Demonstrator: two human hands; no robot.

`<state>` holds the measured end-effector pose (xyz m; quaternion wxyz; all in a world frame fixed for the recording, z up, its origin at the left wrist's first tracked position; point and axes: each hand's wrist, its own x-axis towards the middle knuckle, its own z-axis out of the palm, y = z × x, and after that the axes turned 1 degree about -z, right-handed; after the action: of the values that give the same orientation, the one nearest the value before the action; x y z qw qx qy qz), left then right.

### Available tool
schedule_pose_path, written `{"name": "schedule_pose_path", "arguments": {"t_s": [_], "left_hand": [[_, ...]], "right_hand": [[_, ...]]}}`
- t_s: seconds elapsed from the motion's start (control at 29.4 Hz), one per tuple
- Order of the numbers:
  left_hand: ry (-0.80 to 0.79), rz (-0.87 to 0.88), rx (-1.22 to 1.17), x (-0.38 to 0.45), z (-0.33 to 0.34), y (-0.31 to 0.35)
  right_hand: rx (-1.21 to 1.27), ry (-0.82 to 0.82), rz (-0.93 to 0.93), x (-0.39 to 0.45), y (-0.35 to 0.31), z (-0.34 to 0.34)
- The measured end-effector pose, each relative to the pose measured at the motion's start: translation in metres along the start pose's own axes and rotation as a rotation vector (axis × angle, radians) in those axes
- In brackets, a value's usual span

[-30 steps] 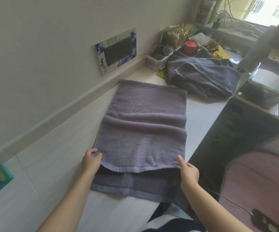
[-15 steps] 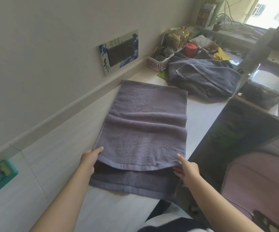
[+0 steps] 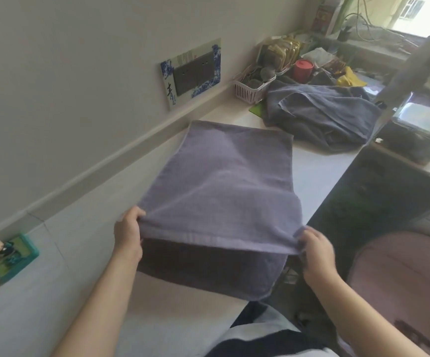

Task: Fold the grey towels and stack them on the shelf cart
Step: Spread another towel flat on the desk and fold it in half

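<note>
A grey towel (image 3: 224, 184) lies lengthwise on the white counter (image 3: 61, 253), folded over on itself. Its near upper layer is raised off the lower layer. My left hand (image 3: 128, 233) pinches the near left corner of that upper layer. My right hand (image 3: 317, 251) pinches the near right corner. The lower layer (image 3: 208, 274) stays flat on the counter, its near right corner hanging past the counter's edge. A heap of unfolded grey towels (image 3: 319, 117) lies farther back on the counter. No shelf cart is in sight.
A wall runs along the left with a blue-and-white framed plate (image 3: 190, 73). A pink basket (image 3: 252, 88), a red cup (image 3: 303, 69) and clutter stand at the far end. A panda figure on a green box (image 3: 5, 253) sits near left. A pinkish seat (image 3: 402, 279) is at right.
Both hands have closed on the near corners of the upper layer and lifted it off the lower layer; earlier they rested at its edge on the counter.
</note>
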<state>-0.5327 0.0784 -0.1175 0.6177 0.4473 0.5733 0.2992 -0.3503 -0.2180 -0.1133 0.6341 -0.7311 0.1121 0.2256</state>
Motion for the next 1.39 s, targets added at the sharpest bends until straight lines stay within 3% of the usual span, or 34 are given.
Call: {"name": "schedule_pose_path", "arguments": {"t_s": [0.07,0.14,0.24,0.54,0.75,0.88,0.95,1.02,1.05,1.16,1.39], "left_hand": [[0.099,-0.036,0.248,-0.004,-0.012,-0.026],[0.042,-0.095,0.533,-0.003,-0.024,-0.047],[0.044,-0.072,0.842,0.012,-0.036,-0.066],[0.115,0.112,0.897,0.016,-0.045,-0.072],[0.176,0.197,0.939,0.011,-0.042,-0.076],[0.202,0.283,1.136,0.006,-0.036,-0.079],[0.128,0.496,1.239,0.002,-0.029,-0.085],[-0.080,0.707,1.312,-0.001,-0.022,-0.094],[-0.208,0.724,1.363,-0.004,-0.018,-0.096],[-0.387,0.521,1.526,-0.007,-0.014,-0.104],[-0.307,0.484,1.637,-0.022,-0.006,-0.098]], "right_hand": [[-0.154,-0.074,0.135,-0.006,0.021,0.001],[-0.298,-0.164,0.277,-0.006,0.041,0.004],[-0.493,-0.246,0.316,-0.002,0.055,0.007],[-0.673,-0.187,0.122,-0.003,0.065,0.011],[-0.887,-0.312,0.019,-0.004,0.069,0.003],[-0.947,-0.326,-0.023,0.000,0.071,0.003],[-0.923,-0.276,-0.033,0.001,0.071,0.004],[-0.859,-0.192,-0.070,0.001,0.070,0.006],[-0.824,-0.167,-0.095,0.002,0.071,0.008],[-0.753,-0.182,-0.139,0.003,0.071,0.014],[-0.813,-0.215,-0.231,0.026,0.057,0.016]]}}
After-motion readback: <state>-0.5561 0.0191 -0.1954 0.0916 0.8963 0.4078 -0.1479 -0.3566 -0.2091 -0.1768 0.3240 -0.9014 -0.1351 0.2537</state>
